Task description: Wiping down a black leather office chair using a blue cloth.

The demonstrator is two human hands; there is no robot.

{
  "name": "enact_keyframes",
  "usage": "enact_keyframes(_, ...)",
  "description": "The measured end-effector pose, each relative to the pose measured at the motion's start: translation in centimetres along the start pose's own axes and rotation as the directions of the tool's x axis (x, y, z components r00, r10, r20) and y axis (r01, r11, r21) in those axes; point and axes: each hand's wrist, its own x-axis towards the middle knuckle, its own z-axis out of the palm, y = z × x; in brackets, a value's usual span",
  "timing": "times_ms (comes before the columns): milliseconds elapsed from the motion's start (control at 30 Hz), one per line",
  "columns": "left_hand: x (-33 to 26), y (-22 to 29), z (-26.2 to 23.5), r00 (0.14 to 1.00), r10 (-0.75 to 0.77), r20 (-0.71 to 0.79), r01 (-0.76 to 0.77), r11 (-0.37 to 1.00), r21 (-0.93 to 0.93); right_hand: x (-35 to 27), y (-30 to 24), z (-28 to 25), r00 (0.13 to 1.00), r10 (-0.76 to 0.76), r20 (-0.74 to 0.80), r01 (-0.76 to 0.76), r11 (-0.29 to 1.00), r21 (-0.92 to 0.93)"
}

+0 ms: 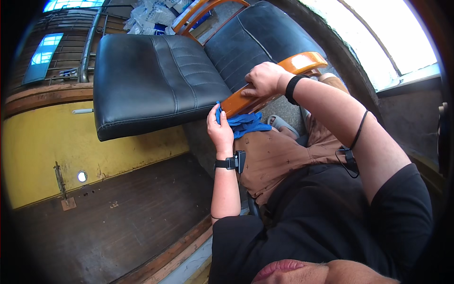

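A black padded chair [137, 80] with stitched seams faces left in front of me. Its near armrest [302, 61] is curved, glossy orange-brown wood. My right hand [265, 79] is closed over the top of this armrest, thumb along its near side. At the armrest's lower front end, beside the seat edge, my left hand [219, 128] presses a blue cloth [246, 124] against the wood. The rest of the cloth hangs bunched below the armrest, over my brown trousers. The left fingertips are partly hidden behind the cloth and armrest end.
The far armrest [215, 4] rises behind the seat, near clear plastic bags [150, 16]. A grey lever [83, 111] sticks out under the seat. To the left are a yellow panel [38, 146] and dark wooden board [132, 203]. A bright window [392, 38] is at right.
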Motion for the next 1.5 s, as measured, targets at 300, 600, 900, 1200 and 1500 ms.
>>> enact_keyframes(300,1.0,-1.0,-0.1,0.953,-0.28,-0.117,0.244,0.936,-0.253,-0.1,-0.5,-0.5,0.997,0.034,0.068,-0.032,0.999,-0.033)
enact_keyframes(600,3.1,1.1,-0.4,0.999,0.046,0.008,-0.047,0.995,0.093,0.1,-0.3,0.0,0.998,0.024,0.055,-0.022,0.999,-0.029)
enact_keyframes(900,2.9,0.2,-0.5,0.972,0.215,0.094,-0.223,0.971,0.083,-0.1,-0.1,0.0,1.0,-0.002,-0.004,0.002,1.0,-0.019)
enact_keyframes(1200,2.2,0.3,-0.5,0.977,0.201,0.071,-0.204,0.978,0.045,0.0,-0.2,-0.3,0.998,0.037,0.058,-0.036,0.999,-0.025)
enact_keyframes(1500,1.6,-0.1,0.0,0.968,0.249,0.026,-0.25,0.962,0.112,0.0,-0.1,-0.2,0.999,0.02,0.041,-0.018,0.999,-0.039)
